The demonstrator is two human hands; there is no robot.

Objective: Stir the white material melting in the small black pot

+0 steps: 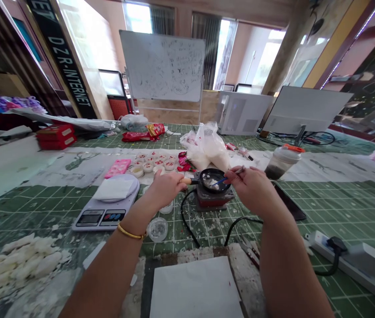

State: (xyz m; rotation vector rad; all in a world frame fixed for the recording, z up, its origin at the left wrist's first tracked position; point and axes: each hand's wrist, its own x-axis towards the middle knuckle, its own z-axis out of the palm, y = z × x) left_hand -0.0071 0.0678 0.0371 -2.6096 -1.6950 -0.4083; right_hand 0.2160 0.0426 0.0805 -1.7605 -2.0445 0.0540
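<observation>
My left hand [169,183] is closed around the light wooden handle [186,180] of a small black frying pan [229,184]. The pan rests on a little hot plate with a red body [210,202]. Whitish lumps [210,182] lie inside the pan. Between the fingers of my right hand [248,183] is a thin blue stirring stick [220,181], its tip down in the pan among the lumps. What the stick's end looks like is too small to tell. Just behind the pan sits a plastic bag of white material [209,148].
Several small cups with red bits [154,163] stand left of the bag, near a pink mold [117,168]. A kitchen scale [106,205], white chunks [18,265], a lidded jar [283,161], a power strip [349,260] and a white sheet [195,289] surround the hands. Black cables cross the mat.
</observation>
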